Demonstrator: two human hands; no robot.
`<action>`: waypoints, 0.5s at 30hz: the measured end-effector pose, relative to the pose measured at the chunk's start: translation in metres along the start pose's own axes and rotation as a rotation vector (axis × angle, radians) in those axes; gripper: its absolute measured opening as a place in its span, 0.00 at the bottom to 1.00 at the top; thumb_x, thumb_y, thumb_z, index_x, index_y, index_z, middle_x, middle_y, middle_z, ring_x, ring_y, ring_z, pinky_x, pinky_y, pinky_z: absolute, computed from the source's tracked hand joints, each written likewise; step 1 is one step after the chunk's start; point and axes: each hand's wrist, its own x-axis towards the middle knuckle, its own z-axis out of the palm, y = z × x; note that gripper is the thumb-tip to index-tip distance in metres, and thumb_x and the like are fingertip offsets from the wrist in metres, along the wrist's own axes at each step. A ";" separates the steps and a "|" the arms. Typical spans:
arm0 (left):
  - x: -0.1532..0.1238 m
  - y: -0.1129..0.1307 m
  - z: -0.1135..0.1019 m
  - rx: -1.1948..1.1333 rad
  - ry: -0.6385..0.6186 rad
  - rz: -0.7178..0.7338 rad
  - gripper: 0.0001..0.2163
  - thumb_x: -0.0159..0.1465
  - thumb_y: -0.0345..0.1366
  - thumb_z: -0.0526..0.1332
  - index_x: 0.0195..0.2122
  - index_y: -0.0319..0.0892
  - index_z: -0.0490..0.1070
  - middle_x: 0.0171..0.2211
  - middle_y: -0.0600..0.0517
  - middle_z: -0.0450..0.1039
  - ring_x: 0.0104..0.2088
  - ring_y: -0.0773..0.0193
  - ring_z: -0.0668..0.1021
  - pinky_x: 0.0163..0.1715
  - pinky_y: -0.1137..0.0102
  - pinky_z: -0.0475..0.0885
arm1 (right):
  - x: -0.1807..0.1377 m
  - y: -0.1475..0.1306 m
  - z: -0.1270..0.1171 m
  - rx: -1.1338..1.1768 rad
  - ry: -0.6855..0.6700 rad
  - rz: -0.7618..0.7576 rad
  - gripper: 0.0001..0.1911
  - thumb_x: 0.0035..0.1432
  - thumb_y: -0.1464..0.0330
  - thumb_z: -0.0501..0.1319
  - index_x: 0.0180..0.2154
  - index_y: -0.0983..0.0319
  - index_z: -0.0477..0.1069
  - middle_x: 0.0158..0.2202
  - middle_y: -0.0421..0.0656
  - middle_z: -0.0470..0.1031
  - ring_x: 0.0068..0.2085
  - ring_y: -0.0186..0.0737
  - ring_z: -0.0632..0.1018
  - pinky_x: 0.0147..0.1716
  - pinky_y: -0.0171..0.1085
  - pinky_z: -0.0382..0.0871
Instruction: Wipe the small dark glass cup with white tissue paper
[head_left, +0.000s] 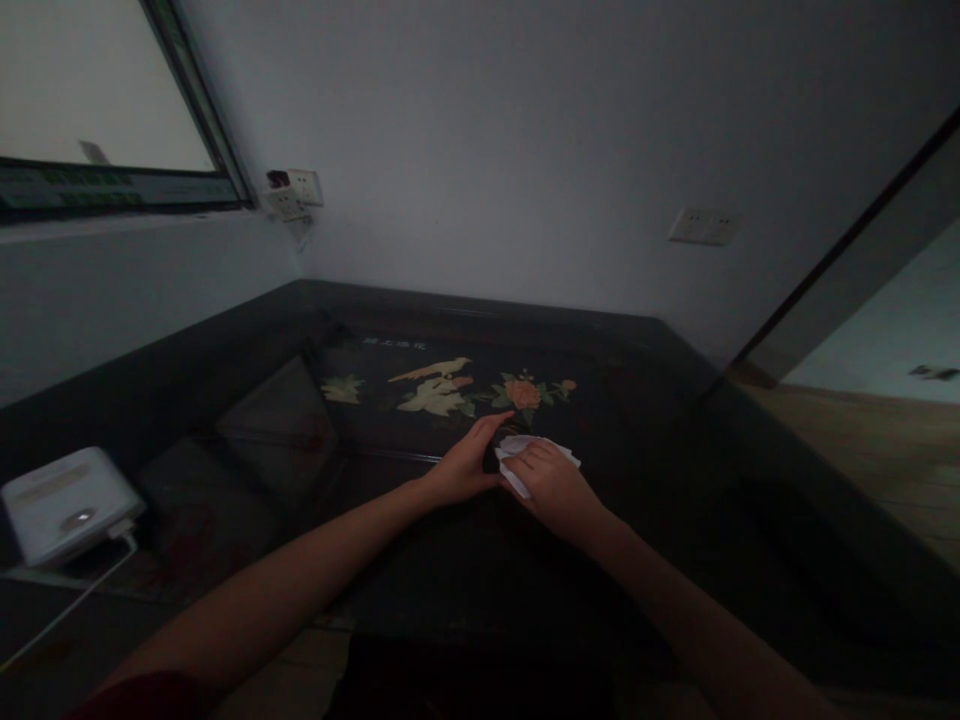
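Note:
A white crumpled tissue or paper (525,448) lies on a dark lacquered table (420,560) with a glass top, just below a painted bird and flowers (450,390). My right hand (551,485) rests on top of the paper, fingers together and pressing down on it. My left hand (465,465) lies beside it to the left, fingers stretched flat on the table with the forefinger touching the paper's upper edge. Both bare forearms reach in from the bottom of the view.
A white box-like device (64,505) with a white cable (67,605) sits at the table's left edge. Wall sockets (294,192) hang near the window corner, another socket plate (703,226) is on the back wall. Wooden floor (870,450) shows at right.

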 end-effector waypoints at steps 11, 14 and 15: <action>0.000 -0.006 0.001 -0.016 0.005 0.000 0.43 0.51 0.38 0.70 0.64 0.44 0.48 0.61 0.39 0.55 0.61 0.50 0.60 0.61 0.54 0.55 | -0.003 -0.007 0.009 0.278 0.072 0.153 0.18 0.62 0.65 0.55 0.50 0.68 0.69 0.47 0.54 0.75 0.49 0.47 0.76 0.52 0.47 0.68; 0.000 -0.006 0.001 -0.010 0.007 0.018 0.42 0.52 0.37 0.70 0.64 0.44 0.48 0.61 0.39 0.55 0.61 0.51 0.60 0.61 0.54 0.56 | -0.003 -0.006 0.009 0.259 0.062 0.134 0.19 0.61 0.66 0.56 0.51 0.70 0.68 0.47 0.54 0.76 0.48 0.47 0.76 0.52 0.47 0.68; 0.000 -0.006 0.001 -0.007 0.005 0.021 0.41 0.52 0.37 0.69 0.64 0.44 0.48 0.61 0.39 0.55 0.61 0.51 0.60 0.61 0.54 0.56 | -0.003 -0.005 0.009 0.242 0.060 0.124 0.19 0.61 0.66 0.55 0.51 0.69 0.69 0.46 0.54 0.76 0.47 0.47 0.76 0.51 0.47 0.68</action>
